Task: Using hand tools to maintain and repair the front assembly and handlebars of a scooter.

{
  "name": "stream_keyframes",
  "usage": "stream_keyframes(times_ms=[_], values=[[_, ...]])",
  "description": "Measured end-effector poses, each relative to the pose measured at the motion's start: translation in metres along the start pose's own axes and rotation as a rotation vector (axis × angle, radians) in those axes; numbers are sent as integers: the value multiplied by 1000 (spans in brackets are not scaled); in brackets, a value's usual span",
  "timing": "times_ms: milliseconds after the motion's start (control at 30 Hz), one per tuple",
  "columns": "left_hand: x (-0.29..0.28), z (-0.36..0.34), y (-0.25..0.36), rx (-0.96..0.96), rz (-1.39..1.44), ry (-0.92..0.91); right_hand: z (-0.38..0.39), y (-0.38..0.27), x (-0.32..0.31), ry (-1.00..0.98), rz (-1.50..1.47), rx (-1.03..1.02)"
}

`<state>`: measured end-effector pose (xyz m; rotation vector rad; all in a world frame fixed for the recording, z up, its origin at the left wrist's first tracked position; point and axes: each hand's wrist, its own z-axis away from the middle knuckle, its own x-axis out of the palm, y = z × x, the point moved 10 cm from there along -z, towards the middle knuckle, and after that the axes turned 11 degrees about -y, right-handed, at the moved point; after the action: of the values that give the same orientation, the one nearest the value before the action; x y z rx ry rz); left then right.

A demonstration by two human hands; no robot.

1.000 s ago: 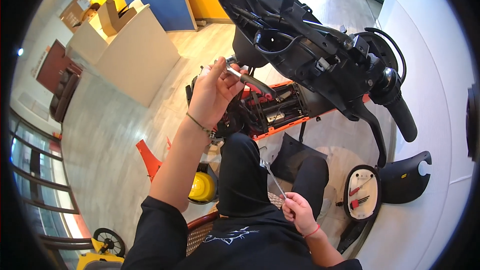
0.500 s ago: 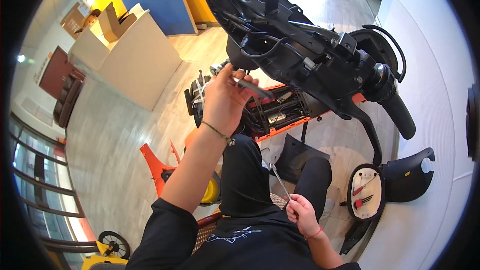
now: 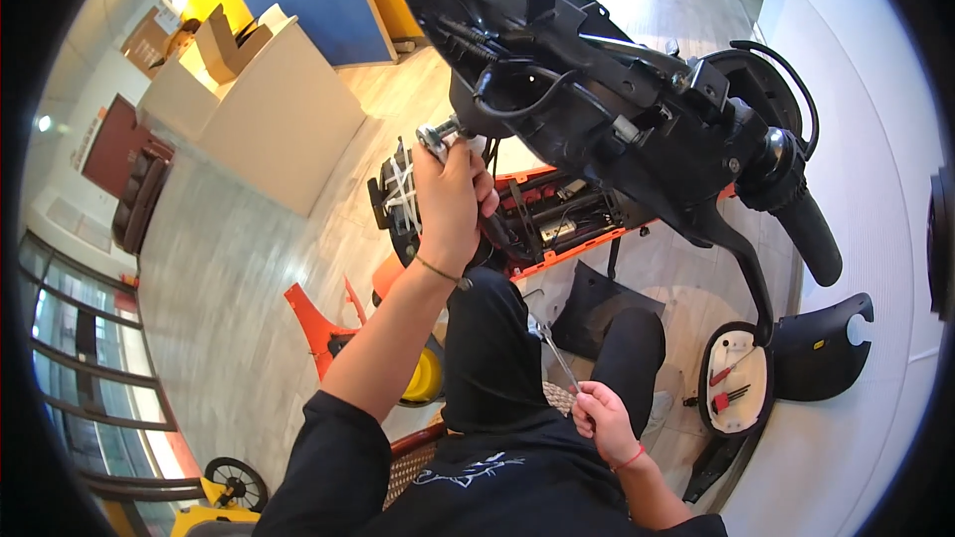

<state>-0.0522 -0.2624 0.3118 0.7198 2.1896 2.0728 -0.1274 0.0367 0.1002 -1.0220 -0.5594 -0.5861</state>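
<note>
My left hand [image 3: 450, 201] is closed around a ratchet wrench [image 3: 432, 139]. Its silver head sits at a metal fitting beside the black underside of the scooter's front body [image 3: 557, 50]; whether the two are engaged I cannot tell. The dark handle angles down past my fingers toward the orange frame [image 3: 567, 251]. Over my lap, my right hand [image 3: 605, 420] pinches the lower end of a silver wrench [image 3: 560, 356], whose other end points up and away between my knees.
A black handlebar grip [image 3: 808, 234] and a lever hang at right. Below them, a white-lined tray [image 3: 738, 358] holds a red screwdriver and hex keys. Black panels [image 3: 828, 346] and an orange panel [image 3: 313, 328] lie about. A beige counter [image 3: 269, 114] stands at far left.
My left hand has turned the ratchet so its handle points lower, and its fingers wrap more closely. The right hand still holds its wrench in nearly the same place.
</note>
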Motion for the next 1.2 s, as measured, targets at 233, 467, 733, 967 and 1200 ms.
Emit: stream_keyframes(times_ms=[233,467,733,967,1200], values=[[-3,-4,6,9,-168,-7,-8,1,-5,14,9,23],[-4,-1,0,-102,-14,-8,-12,-11,5,-24,29,14],[8,-3,-4,-11,282,77,-12,7,-3,29,-22,31],[-1,-8,7,84,-111,36,-12,-3,-9,96,9,27],[-20,-19,10,172,-414,-34,-13,-7,-7,65,4,5]])
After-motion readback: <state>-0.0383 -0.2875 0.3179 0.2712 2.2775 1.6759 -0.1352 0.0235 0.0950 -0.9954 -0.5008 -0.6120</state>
